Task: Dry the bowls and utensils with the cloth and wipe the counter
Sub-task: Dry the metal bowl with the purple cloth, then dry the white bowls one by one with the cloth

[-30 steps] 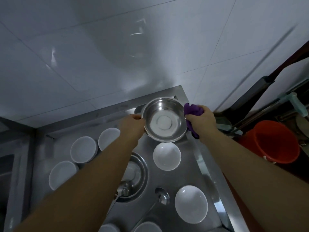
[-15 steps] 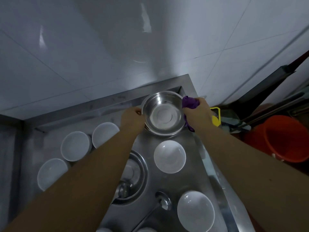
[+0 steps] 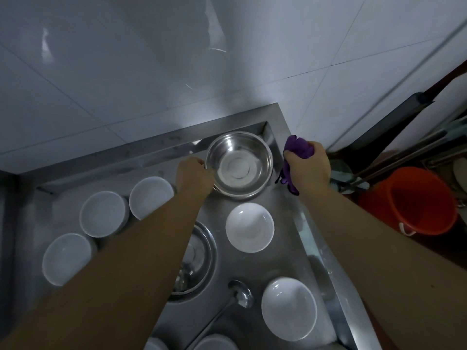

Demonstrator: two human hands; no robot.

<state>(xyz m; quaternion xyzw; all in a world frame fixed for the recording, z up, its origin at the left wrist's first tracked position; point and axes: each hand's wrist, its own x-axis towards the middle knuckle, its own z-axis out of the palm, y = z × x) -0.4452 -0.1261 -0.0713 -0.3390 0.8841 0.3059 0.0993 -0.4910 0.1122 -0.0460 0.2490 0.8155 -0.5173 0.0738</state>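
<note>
Cloth has come off the steel bowl; right hand grip bunches it just beside. Left hand grip holds the rim, bowl in the counter corner. Drying likely done.

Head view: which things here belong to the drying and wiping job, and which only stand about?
Job: steel bowl, held by left hand; purple cloth, gripped by right hand; white bowls; ladle; steel counter.
Standing about: orange bucket; long handles.
</note>
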